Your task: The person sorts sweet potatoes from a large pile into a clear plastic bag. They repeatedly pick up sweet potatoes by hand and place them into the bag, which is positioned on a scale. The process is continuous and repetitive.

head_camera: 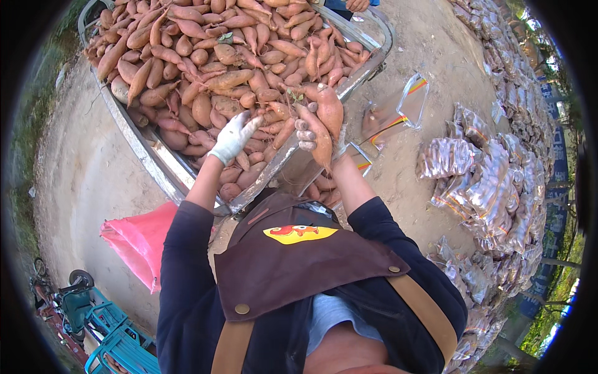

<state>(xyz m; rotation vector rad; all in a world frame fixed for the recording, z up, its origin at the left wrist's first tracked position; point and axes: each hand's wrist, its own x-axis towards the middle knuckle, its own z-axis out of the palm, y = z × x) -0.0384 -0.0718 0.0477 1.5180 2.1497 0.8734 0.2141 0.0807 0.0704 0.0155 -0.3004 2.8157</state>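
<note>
Both hands wear pale work gloves. My left hand (233,136) reaches over the heap of sweet potatoes (205,79), its fingers apart and near some small roots; whether its fingertips touch them is unclear. My right hand (307,134), its glove fingers soiled, grips one long sweet potato (319,138). A second, thicker sweet potato (330,112) lies against it in the same hand. The heap fills a metal-framed cart bed (261,184). Below my right wrist, a clear plastic bag (327,184) holds sweet potatoes, partly hidden by my arm and the apron.
Another clear bag with a striped edge (397,112) lies on the dirt ground. Filled bags (486,182) are piled at the right. A pink sack (140,238) lies left of my apron, above a turquoise three-wheeler (112,327). Another person's hand (357,4) shows beyond the cart.
</note>
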